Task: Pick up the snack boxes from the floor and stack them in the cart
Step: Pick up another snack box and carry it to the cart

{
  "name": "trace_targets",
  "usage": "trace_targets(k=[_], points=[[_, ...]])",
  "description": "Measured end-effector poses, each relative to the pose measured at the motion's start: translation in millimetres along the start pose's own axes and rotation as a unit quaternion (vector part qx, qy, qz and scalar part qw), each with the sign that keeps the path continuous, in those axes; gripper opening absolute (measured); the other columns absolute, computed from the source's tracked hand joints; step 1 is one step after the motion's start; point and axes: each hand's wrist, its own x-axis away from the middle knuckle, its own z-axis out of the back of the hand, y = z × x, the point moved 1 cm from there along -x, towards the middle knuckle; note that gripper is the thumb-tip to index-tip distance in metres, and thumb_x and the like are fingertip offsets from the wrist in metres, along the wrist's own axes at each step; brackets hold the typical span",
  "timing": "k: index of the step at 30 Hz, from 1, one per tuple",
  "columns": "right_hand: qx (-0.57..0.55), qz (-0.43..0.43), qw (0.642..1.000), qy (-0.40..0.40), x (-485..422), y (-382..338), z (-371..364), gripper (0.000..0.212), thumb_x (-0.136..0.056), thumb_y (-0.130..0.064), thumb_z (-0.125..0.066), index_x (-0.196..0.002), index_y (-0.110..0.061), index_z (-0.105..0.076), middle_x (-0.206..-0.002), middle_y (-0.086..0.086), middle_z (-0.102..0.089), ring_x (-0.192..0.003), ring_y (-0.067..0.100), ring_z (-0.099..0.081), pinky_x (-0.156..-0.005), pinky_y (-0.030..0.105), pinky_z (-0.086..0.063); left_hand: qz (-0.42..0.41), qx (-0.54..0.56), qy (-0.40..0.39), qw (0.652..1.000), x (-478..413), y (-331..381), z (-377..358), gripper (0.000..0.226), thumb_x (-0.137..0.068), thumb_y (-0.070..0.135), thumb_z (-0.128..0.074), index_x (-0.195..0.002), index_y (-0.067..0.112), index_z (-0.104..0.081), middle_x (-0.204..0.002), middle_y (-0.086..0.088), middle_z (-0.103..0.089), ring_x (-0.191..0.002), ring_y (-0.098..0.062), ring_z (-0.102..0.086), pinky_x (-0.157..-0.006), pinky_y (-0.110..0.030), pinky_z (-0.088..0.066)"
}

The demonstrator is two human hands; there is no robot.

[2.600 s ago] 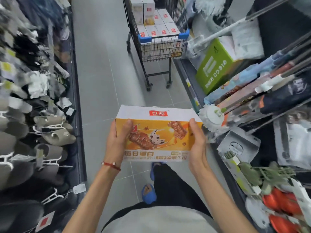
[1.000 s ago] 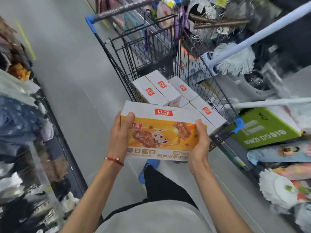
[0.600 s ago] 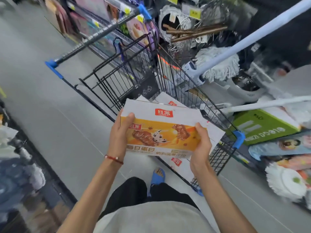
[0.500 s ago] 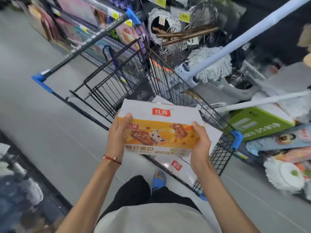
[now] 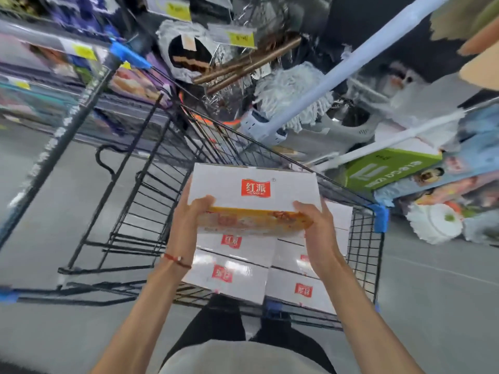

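The person holds a white cardboard snack box [image 5: 253, 187], red logo on its top and an orange printed side facing them, over the basket of a black wire shopping cart [image 5: 363, 260] with blue plastic corner guards. The left hand [image 5: 189, 220] grips the box's near left corner and the right hand [image 5: 316, 228] its near right corner. Each thumb lies on the white top while the fingers curl under the orange side. This two-handed clamp keeps the wide, flat carton level and logo-up, the way the others lie. The box is in the air, resting on nothing.

Below it, against the basket's near edge and into its near right corner, matching white logo boxes [image 5: 229, 276] lie flat and side by side, packed tight so a further layer can sit on them. Farther along the basket only wire shows. The carton looks bound either for the top of that layer or for the open space beyond it; which one cannot be told.

Past the cart's right rim a green carton [image 5: 388, 168] and a grey string mop [image 5: 291, 95] on a pale blue handle crowd close, so a wide swing could snag them.
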Motion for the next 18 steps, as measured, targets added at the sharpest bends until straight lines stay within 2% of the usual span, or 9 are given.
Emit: trace_targets(k=[2, 3, 5, 7, 10, 12, 15, 17, 18], points=[[0.013, -0.020, 1.000, 0.008, -7.9, 0.7, -8.4, 0.074, -0.070, -0.055, -0.083, -0.139, -0.039, -0.062, -0.137, -0.003, -0.070, -0.132, 0.026, -0.062, -0.121, 0.061, -0.028, 0.015, -0.005, -0.026, 1.000, -23.0, 2.8, 4.5, 0.064, -0.080, 0.030, -0.072, -0.142, 0.020, -0.056, -0.130, -0.012, -0.069, -0.121, -0.039, -0.063, -0.105, -0.057, -0.047], [0.012, -0.024, 0.999, 0.016, -8.8, 0.2, -13.0, 0.069, -0.074, -0.050, -0.081, -0.140, -0.040, -0.061, -0.138, -0.004, -0.069, -0.131, 0.022, -0.063, -0.119, 0.055, -0.034, 0.025, -0.008, -0.036, 0.999, -32.4, 2.4, 6.5, 0.060, -0.083, 0.027, -0.072, -0.141, 0.019, -0.056, -0.127, -0.011, -0.071, -0.117, -0.037, -0.066, -0.097, -0.049, -0.054], [0.008, -0.029, 0.999, 0.031, -10.1, 3.4, -19.8, 0.054, -0.085, -0.036, -0.077, -0.135, -0.046, -0.061, -0.129, -0.013, -0.073, -0.120, 0.004, -0.067, -0.108, 0.035, -0.041, 0.049, -0.008, -0.049, 0.998, -45.7, 1.8, 9.8, 0.049, -0.092, 0.020, -0.068, -0.140, 0.018, -0.056, -0.120, -0.010, -0.074, -0.104, -0.029, -0.073, -0.074, -0.033, -0.060], [0.009, -0.029, 0.999, 0.039, -11.4, 6.0, -27.7, 0.051, -0.093, -0.022, -0.073, -0.134, -0.049, -0.058, -0.120, -0.023, -0.074, -0.109, -0.011, -0.066, -0.095, 0.022, -0.039, 0.071, -0.018, -0.054, 0.996, -56.8, 2.4, 13.7, 0.043, -0.096, 0.017, -0.063, -0.139, 0.021, -0.057, -0.117, -0.005, -0.075, -0.096, -0.019, -0.075, -0.065, -0.025, -0.058], [0.031, -0.045, 0.998, 0.041, -15.5, 15.6, -32.4, 0.060, -0.096, -0.016, -0.071, -0.144, -0.046, -0.049, -0.122, -0.030, -0.072, -0.111, -0.016, -0.063, -0.092, 0.016, -0.041, 0.090, -0.049, -0.066, 0.993, -75.3, -4.7, 22.3, 0.043, -0.096, 0.015, -0.063, -0.136, 0.028, -0.060, -0.119, -0.002, -0.074, -0.104, -0.020, -0.073, -0.072, -0.029, -0.060], [0.047, -0.062, 0.996, 0.035, -18.9, 22.8, -33.6, 0.064, -0.098, -0.015, -0.069, -0.142, -0.051, -0.041, -0.112, -0.045, -0.067, -0.104, -0.028, -0.058, -0.086, 0.006, -0.043, 0.095, -0.071, -0.076, 0.990, -83.8, -10.9, 25.3, 0.044, -0.095, 0.012, -0.063, -0.136, 0.029, -0.060, -0.121, -0.001, -0.073, -0.108, -0.022, -0.071, -0.082, -0.036, -0.060], [0.056, -0.081, 0.994, 0.037, -22.4, 34.9, -32.5, 0.068, -0.100, -0.015, -0.068, -0.147, -0.048, -0.033, -0.108, -0.050, -0.064, -0.100, -0.033, -0.055, -0.081, 0.001, -0.043, 0.096, -0.090, -0.085, 0.988, -94.5, -22.4, 27.1, 0.047, -0.095, 0.008, -0.061, -0.137, 0.027, -0.059, -0.120, 0.002, -0.073, -0.107, -0.014, -0.071, -0.083, -0.028, -0.059], [0.066, -0.095, 0.993, 0.033, -26.1, 48.8, -30.3, 0.078, -0.100, -0.016, -0.069, -0.159, -0.041, -0.025, -0.118, -0.047, -0.061, -0.103, -0.033, -0.053, -0.086, 0.001, -0.046, 0.104, -0.107, -0.092, 0.985, -99.7, -33.6, 29.5, 0.050, -0.095, 0.005, -0.061, -0.139, 0.027, -0.058, -0.122, 0.002, -0.073, -0.108, -0.013, -0.070, -0.081, -0.023, -0.058], [0.070, -0.104, 0.992, 0.031, -27.4, 56.1, -30.1, 0.084, -0.099, -0.018, -0.071, -0.163, -0.039, -0.022, -0.129, -0.041, -0.059, -0.111, -0.029, -0.053, -0.098, 0.008, -0.047, 0.112, -0.118, -0.094, 0.982, -101.0, -41.4, 32.3, 0.052, -0.094, 0.005, -0.062, -0.140, 0.028, -0.057, -0.124, 0.002, -0.072, -0.112, -0.017, -0.069, -0.085, -0.027, -0.059]])
